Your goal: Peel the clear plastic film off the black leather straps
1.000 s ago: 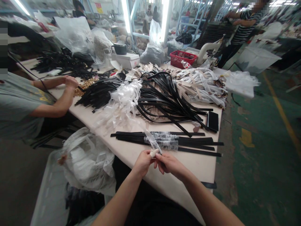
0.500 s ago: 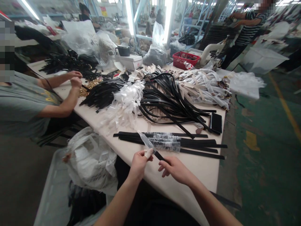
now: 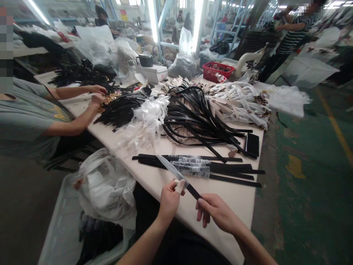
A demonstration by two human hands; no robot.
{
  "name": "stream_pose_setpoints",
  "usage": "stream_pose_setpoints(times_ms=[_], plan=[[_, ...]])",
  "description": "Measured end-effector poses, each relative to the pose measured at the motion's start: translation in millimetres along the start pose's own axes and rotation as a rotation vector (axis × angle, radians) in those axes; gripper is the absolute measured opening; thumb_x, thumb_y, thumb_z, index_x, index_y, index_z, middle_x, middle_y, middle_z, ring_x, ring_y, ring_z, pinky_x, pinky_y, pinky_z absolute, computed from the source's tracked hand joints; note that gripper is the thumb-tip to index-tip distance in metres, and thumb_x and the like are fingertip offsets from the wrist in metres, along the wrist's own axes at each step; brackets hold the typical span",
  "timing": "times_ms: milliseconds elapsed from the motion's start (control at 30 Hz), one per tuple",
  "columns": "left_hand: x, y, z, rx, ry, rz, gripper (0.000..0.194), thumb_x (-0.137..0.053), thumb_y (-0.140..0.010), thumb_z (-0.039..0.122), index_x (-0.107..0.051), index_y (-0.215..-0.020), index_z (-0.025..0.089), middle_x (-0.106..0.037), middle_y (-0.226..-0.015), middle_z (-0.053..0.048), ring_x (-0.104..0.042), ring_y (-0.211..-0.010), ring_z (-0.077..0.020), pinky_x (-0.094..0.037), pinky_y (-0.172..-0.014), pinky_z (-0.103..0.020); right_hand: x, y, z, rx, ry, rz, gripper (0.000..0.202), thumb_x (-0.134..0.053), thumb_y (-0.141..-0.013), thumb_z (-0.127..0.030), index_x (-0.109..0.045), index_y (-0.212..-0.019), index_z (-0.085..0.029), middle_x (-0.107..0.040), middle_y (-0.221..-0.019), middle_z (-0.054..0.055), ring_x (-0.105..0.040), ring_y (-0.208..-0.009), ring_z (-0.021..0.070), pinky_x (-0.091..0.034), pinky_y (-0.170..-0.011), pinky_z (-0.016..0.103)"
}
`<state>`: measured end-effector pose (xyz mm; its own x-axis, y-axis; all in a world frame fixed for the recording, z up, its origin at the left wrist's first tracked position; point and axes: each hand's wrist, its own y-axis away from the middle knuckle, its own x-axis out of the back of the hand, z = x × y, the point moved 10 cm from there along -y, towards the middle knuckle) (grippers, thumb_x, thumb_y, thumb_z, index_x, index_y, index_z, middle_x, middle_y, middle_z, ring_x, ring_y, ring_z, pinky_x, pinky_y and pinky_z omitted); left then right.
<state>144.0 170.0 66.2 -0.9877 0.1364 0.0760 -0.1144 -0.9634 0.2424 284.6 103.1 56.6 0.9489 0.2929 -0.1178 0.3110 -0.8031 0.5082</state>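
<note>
A black strap [image 3: 193,191] slants over the table's near edge, its far part inside a clear plastic sleeve [image 3: 168,165]. My left hand [image 3: 171,197] pinches the sleeve around the strap; white tape wraps one of its fingers. Lower right, my right hand [image 3: 213,210] grips the bare black part between thumb and index finger, the other fingers curled loosely. Just beyond lie several flat black straps [image 3: 234,168], with clear wrinkled plastic [image 3: 193,167] around their middles. A heap of clear plastic sleeves [image 3: 150,112] sits behind, beside a pile of long black straps [image 3: 198,114].
At the left, a co-worker's hands [image 3: 97,96] are over small gold pieces [image 3: 111,97]. A black phone-like object [image 3: 252,145] lies near the table's right edge. A red basket [image 3: 216,71] stands at the back. A white sack [image 3: 106,187] rests below the table's left edge.
Both my hands have moved right and toward me. More of the strap lies inside the sleeve, which now looks straighter and fuller. The co-worker's hands have shifted right.
</note>
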Motion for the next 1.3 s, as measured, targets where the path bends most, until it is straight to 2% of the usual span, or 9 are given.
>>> stream_pose_setpoints(times_ms=[133, 333, 467, 567, 700, 900, 1067, 1133, 1300], plan=[[-27.6, 15.6, 5.3, -0.053, 0.019, -0.116, 0.04, -0.059, -0.091, 0.044, -0.059, -0.062, 0.018, -0.058, -0.065, -0.001, -0.054, -0.066, -0.0155, -0.041, -0.067, -0.025, -1.6, 3.1, 3.8, 0.005, -0.076, -0.013, 0.049, -0.048, -0.093, -0.061, -0.061, -0.09, -0.014, -0.071, -0.069, 0.005, -0.06, -0.041, 0.0116, -0.038, -0.041, 0.019], [-6.2, 11.0, 8.6, -0.036, 0.015, 0.099, 0.044, -0.056, -0.093, 0.047, -0.055, -0.059, 0.019, -0.053, -0.06, 0.001, -0.048, -0.06, -0.0142, -0.038, -0.062, -0.026, 2.8, 13.1, 11.4, -0.006, -0.068, -0.002, 0.048, -0.049, -0.093, -0.059, -0.062, -0.086, -0.013, -0.072, -0.067, 0.006, -0.061, -0.044, 0.0116, -0.039, -0.042, 0.019], [-41.4, 30.3, -8.3, 0.005, 0.075, -0.101, 0.044, -0.056, -0.092, 0.048, -0.054, -0.059, 0.019, -0.053, -0.061, 0.0, -0.05, -0.062, -0.0151, -0.04, -0.063, -0.026, 3.8, 12.9, 11.9, 0.013, -0.088, 0.025, 0.049, -0.046, -0.095, -0.059, -0.061, -0.085, -0.014, -0.068, -0.06, 0.003, -0.055, -0.036, 0.0092, -0.031, -0.036, 0.018], [-58.2, 38.2, -28.3, 0.106, 0.212, -0.157, 0.041, -0.06, -0.089, 0.051, -0.059, -0.065, 0.018, -0.059, -0.065, -0.002, -0.054, -0.064, -0.0161, -0.043, -0.066, -0.028, 2.7, 13.0, 16.1, 0.012, -0.102, 0.005, 0.049, -0.046, -0.095, -0.06, -0.06, -0.085, -0.014, -0.068, -0.06, 0.003, -0.056, -0.037, 0.0091, -0.03, -0.037, 0.017], [-70.3, 21.7, -45.7, 0.386, 0.552, -0.151, 0.047, -0.059, -0.085, 0.061, -0.064, -0.089, 0.015, -0.07, -0.084, -0.01, -0.065, -0.073, -0.0219, -0.047, -0.063, -0.031, 3.6, 12.9, 30.4, -0.018, -0.09, 0.032, 0.05, -0.044, -0.095, -0.061, -0.06, -0.091, -0.014, -0.069, -0.061, 0.003, -0.055, -0.035, 0.0091, -0.029, -0.036, 0.017], [-65.4, 1.8, -27.9, 0.311, 0.732, 0.074, 0.043, -0.063, -0.082, 0.059, -0.058, -0.081, 0.016, -0.07, -0.079, -0.007, -0.068, -0.066, -0.0187, -0.053, -0.067, -0.031, 0.2, 8.5, 43.3, -0.022, -0.075, 0.103, 0.046, -0.049, -0.093, -0.059, -0.06, -0.089, -0.015, -0.068, -0.061, 0.002, -0.055, -0.036, 0.0096, -0.033, -0.036, 0.018], [-101.3, 41.9, -65.4, 0.508, 0.642, -0.091, 0.048, -0.061, -0.081, 0.064, -0.06, -0.086, 0.016, -0.064, -0.061, -0.003, -0.05, -0.035, -0.0125, -0.033, -0.032, -0.022, 0.6, 0.6, 35.0, 0.053, -0.033, 0.17, 0.047, -0.048, -0.092, -0.06, -0.056, -0.076, -0.018, -0.063, -0.056, -0.001, -0.049, -0.032, 0.0091, -0.03, -0.031, 0.019], [-96.9, 37.6, -67.4, 0.525, 0.686, -0.099, 0.045, -0.062, -0.081, 0.06, -0.06, -0.089, 0.016, -0.066, -0.066, -0.004, -0.052, -0.036, -0.0133, -0.034, -0.032, -0.022, -1.8, -1.1, 39.1, 0.044, -0.05, 0.171, 0.046, -0.048, -0.091, -0.061, -0.057, -0.078, -0.018, -0.063, -0.055, -0.001, -0.049, -0.032, 0.0095, -0.031, -0.032, 0.019], [-62.9, 7.1, -54.9, 0.398, 0.777, 0.082, 0.032, -0.062, -0.085, 0.048, -0.059, -0.089, 0.016, -0.072, -0.083, -0.009, -0.07, -0.071, -0.0204, -0.056, -0.066, -0.031, -11.9, -4.6, 59.5, -0.05, -0.081, 0.149, 0.048, -0.044, -0.093, -0.061, -0.059, -0.087, -0.016, -0.063, -0.052, -0.001, -0.049, -0.032, 0.0102, -0.028, -0.034, 0.019]])
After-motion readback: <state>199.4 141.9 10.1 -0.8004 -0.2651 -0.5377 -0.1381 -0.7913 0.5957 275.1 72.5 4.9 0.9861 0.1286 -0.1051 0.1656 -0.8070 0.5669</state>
